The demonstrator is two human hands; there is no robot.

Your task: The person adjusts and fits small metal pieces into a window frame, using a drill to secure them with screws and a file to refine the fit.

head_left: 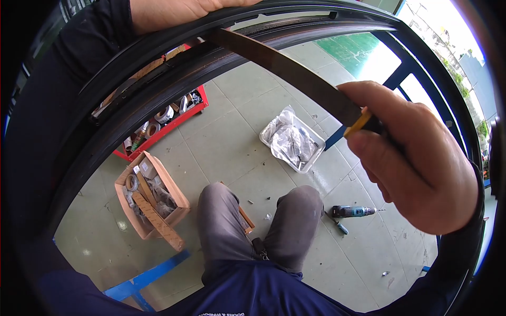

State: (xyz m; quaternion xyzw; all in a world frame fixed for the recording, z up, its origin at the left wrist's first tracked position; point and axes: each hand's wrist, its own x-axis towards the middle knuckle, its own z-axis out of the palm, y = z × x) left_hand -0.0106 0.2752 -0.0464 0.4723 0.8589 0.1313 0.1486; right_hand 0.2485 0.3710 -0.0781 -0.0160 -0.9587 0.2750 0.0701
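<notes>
My right hand [416, 158] is closed around the yellow-and-black handle [361, 122] of a long flat metal file [284, 68]. The file slants up and left, its far end against the inner channel of a black metal frame [211, 60]. My left hand [182, 11] lies along the frame's upper edge, just above the file's far end, and seems to hold the frame. The top of the picture cuts off part of that hand, with its fingers only partly showing. The frame arches around my view.
On the floor are a cardboard box [182, 197] of tape and strips, a white plastic tray [305, 168] with clear bags, a cordless drill [352, 211] and a screwdriver [341, 227]. A red cart [174, 124] holds tape rolls. Blue metal supports [142, 276] stand below the frame.
</notes>
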